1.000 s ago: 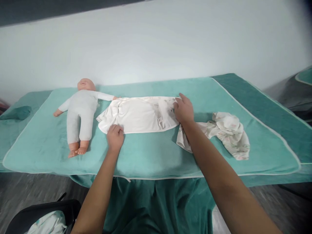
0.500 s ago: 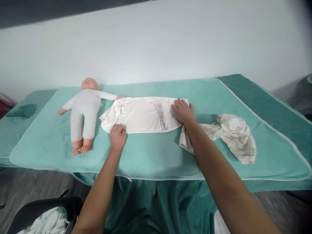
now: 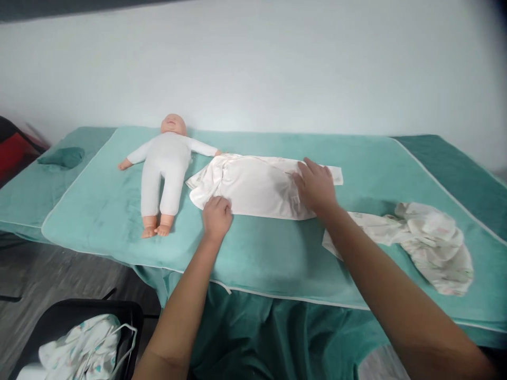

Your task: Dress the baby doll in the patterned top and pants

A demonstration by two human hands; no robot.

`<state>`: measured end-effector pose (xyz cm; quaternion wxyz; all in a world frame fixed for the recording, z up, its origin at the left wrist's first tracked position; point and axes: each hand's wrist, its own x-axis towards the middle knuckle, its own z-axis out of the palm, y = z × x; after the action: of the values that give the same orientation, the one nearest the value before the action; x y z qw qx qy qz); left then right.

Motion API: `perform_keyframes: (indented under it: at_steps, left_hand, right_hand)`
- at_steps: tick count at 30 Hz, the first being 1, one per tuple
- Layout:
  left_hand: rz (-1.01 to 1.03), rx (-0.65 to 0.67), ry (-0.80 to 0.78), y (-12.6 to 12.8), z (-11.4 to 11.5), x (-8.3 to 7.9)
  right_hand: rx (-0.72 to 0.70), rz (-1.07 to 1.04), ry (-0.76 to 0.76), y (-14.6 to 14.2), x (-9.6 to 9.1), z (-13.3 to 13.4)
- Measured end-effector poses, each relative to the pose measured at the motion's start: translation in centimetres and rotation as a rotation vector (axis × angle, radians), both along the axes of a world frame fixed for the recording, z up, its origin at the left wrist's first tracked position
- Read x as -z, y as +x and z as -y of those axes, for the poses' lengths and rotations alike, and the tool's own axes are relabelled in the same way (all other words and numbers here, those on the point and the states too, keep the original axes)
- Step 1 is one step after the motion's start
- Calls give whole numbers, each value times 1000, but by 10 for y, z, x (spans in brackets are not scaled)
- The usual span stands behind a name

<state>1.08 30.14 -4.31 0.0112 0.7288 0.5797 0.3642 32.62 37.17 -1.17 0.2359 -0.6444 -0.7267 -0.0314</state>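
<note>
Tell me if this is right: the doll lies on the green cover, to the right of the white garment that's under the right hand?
The side is wrong: the head view shows the doll on the green cover, to the left of the white garment under the right hand.

The one camera sits on my head, above and behind my own arms, facing forward and down. It looks across the green-covered bed (image 3: 269,258) to the pale wall (image 3: 253,68) at 12 o'clock. My forearms run in close from 7 and 4 o'clock, bringing my left hand (image 3: 217,217) and right hand (image 3: 317,186) near the middle, seen from behind. The view is wide, taking in the doll (image 3: 166,158) toward 10 and the black chair (image 3: 55,311) at 8. The bed's near edge crosses aslant, from nearly 9 down to 4.
</note>
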Motion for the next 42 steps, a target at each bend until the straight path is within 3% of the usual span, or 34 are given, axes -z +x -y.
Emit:
perform_keyframes:
  at_steps: [5,8,11,16,19,22,27,31,34,39,42]
  left_hand:
    - [32,38,25,-1,-1,3]
    - [95,31,98,-1,1,3]
    - [181,-8,197,0,6,2]
    - [226,-191,177,-10,3,-15]
    - [107,-344,21,-27,-10,-31]
    - [-40,-418,-176,-40,-24,-47]
    - [-140,-462,-339,-39,-27,-64]
    - [-148,-499,-368,-39,-22,-63]
    - [-31,-459,-346,-44,-28,-54]
    - [481,-289,-309,-59,-51,-36]
    - [660,-285,-228,-61,-60,-30]
  right_hand:
    - [-302,-117,-61,-112,2,-15]
    - [-303,-145,-125,-168,8,-34]
    - [-258,-114,-119,-196,12,-46]
    - [-380,-73,-90,-191,15,-49]
    - [-412,-47,-107,-186,17,-51]
    - [-452,-1,-148,-186,18,-54]
    - [-358,-5,-154,-189,19,-54]
    - [-308,35,-172,-195,16,-53]
    - [-294,129,-194,-199,12,-57]
    - [-313,145,-186,-197,8,-67]
    - [-374,102,-172,-194,8,-68]
